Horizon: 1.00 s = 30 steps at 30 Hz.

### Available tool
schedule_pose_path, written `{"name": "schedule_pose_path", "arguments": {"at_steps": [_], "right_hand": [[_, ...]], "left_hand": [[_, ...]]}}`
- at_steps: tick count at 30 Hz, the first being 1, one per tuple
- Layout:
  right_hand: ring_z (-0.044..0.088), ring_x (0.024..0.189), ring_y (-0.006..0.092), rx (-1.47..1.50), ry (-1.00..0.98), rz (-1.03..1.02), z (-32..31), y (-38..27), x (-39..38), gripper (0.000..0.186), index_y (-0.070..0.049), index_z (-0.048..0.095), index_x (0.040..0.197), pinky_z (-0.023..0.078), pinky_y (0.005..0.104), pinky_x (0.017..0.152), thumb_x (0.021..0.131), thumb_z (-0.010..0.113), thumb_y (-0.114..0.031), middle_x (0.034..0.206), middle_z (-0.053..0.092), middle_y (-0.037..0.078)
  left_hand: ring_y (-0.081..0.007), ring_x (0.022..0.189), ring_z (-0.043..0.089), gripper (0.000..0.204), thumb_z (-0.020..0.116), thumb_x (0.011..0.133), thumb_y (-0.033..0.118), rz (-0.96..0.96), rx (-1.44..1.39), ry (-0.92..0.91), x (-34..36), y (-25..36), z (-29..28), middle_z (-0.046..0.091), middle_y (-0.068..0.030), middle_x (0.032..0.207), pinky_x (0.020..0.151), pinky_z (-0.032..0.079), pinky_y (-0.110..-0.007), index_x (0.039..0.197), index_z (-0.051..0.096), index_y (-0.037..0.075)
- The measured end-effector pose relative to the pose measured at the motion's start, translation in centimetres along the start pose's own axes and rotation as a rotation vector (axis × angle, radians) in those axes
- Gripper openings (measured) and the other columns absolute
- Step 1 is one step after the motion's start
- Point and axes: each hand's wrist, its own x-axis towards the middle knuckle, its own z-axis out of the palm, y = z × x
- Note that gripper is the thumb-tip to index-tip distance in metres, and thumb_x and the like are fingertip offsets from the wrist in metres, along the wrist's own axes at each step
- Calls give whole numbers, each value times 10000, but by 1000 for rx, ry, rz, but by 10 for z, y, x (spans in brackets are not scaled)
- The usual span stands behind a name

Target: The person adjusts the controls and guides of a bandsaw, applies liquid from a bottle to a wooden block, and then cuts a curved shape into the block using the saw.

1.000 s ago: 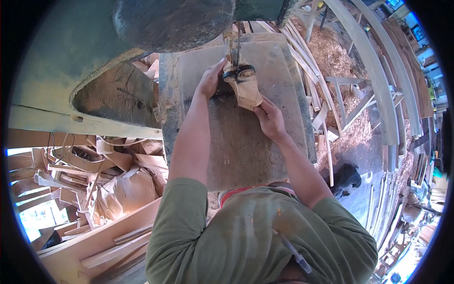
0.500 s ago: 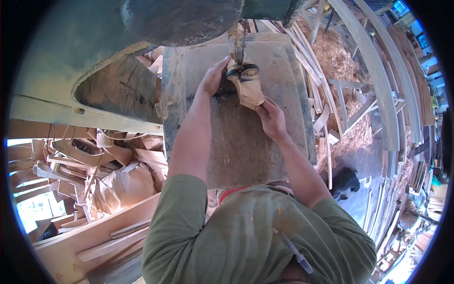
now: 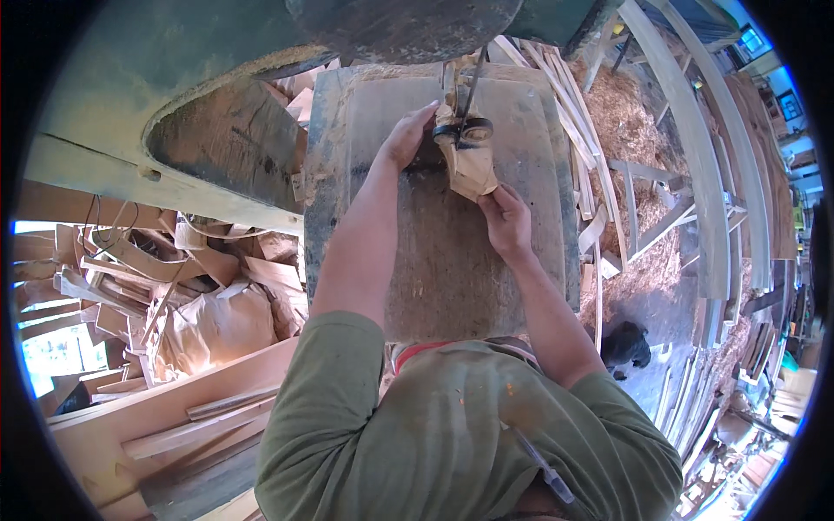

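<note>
Wood block [image 3: 469,165] pinched by right hand [image 3: 506,221] grip (arm outstretched), left hand [image 3: 408,135] pressing its side.

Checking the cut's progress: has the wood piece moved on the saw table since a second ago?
Cannot tell; the wood piece sits at the blade guide as before, both hands holding it.

My left grip [image 3: 407,137] hides one side of the wood piece [image 3: 469,169]; the saw blade [image 3: 473,80] top is cut off.
</note>
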Motion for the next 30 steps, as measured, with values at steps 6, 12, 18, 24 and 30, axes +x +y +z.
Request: {"name": "schedule_pose_path", "arguments": {"at_steps": [6,12,18,24,30], "right_hand": [[662,975,204,-26,25,-49,0,4,1,229,-12,700,1159,496,286,862,936,687,-64,1089,685,125],[671,938,218,-50,36,0,-2,3,0,215,-8,706,1138,507,296,836,931,693,-68,1088,686,121],[657,965,217,-43,39,-27,-1,7,1,216,-3,704,1139,494,293,869,942,694,-90,1079,687,117],[646,1000,220,1,32,8,3,7,1,217,-5,701,1147,480,290,896,960,689,-112,1090,680,115],[640,993,208,-22,45,1,-2,6,1,226,-8,695,1156,475,278,891,966,688,-131,1074,671,104]], "left_hand": [[-181,1022,661,368,539,1025,282,-52,134,-36,10,-3,-12,727,-89,1125,959,471,-318,1211,671,-7],[-304,1124,674,387,505,974,19,211,465,-76,-8,8,4,701,-204,1217,985,492,-367,1356,568,12],[-293,1138,669,386,503,979,2,133,412,-54,-3,8,2,699,-197,1231,998,487,-362,1360,569,13],[-162,1073,623,487,525,1029,410,-31,24,13,7,-9,-7,718,-61,1173,1003,425,-308,1190,711,-10],[-151,1063,617,481,530,1028,412,-62,16,0,4,0,7,718,-50,1151,1000,416,-298,1183,708,-7]]}}
